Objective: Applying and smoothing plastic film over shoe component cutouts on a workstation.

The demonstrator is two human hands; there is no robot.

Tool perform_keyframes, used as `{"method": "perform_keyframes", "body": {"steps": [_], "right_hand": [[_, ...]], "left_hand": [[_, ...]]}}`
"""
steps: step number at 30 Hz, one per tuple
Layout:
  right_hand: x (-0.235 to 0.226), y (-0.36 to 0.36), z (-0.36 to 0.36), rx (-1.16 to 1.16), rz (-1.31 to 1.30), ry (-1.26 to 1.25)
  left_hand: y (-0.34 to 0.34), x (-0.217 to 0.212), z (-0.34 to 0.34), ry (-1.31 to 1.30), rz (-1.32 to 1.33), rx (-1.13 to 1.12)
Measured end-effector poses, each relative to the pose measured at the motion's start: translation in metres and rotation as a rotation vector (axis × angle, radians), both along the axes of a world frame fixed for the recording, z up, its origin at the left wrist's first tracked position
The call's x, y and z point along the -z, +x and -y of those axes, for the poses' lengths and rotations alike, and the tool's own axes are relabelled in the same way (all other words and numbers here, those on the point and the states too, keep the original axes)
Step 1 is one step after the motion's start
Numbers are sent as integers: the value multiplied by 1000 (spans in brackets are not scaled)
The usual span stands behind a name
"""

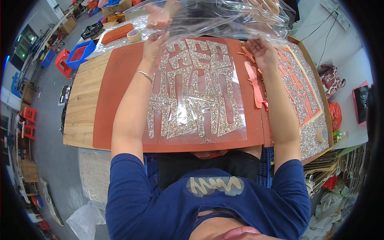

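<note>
A clear plastic film (224,26) stretches in loose folds across the far side of the table. My left hand (153,47), with a bangle on its wrist, pinches the film's near edge. My right hand (262,54) lies palm up under the film's right part, its fingers apart and touching or close to the edge. Between my forearms, a transparent sheet with glittery silver-gold cut-out shapes (184,76) lies on a reddish-brown board (120,100). Pink cut strips (253,82) lie beside my right forearm. Across the table a co-worker's hands (159,17) are at the film, one of them blurred.
At right stands a shallow tray (329,132) of loose glitter, holding a pink cut-out frame (310,112) and a tape roll (321,135). Another tape roll (134,36) and an orange-brown block (117,33) lie far left. Beyond the wooden tabletop (82,104) are a blue crate (81,54) and red stools (63,62).
</note>
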State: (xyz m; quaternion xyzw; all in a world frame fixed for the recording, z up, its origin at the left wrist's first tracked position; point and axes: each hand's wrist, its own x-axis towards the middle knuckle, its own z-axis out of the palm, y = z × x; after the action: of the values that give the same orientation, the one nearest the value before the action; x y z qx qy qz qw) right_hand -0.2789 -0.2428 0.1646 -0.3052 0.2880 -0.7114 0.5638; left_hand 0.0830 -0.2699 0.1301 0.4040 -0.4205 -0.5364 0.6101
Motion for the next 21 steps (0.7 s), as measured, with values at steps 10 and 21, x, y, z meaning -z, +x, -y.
{"method": "perform_keyframes", "body": {"steps": [10,21], "right_hand": [[55,-10,-71,-54,95,114],[122,-14,-103,-137,121,265]], "left_hand": [[4,22,-107,143,270,20],[20,72,-135,449,271,-92]]}}
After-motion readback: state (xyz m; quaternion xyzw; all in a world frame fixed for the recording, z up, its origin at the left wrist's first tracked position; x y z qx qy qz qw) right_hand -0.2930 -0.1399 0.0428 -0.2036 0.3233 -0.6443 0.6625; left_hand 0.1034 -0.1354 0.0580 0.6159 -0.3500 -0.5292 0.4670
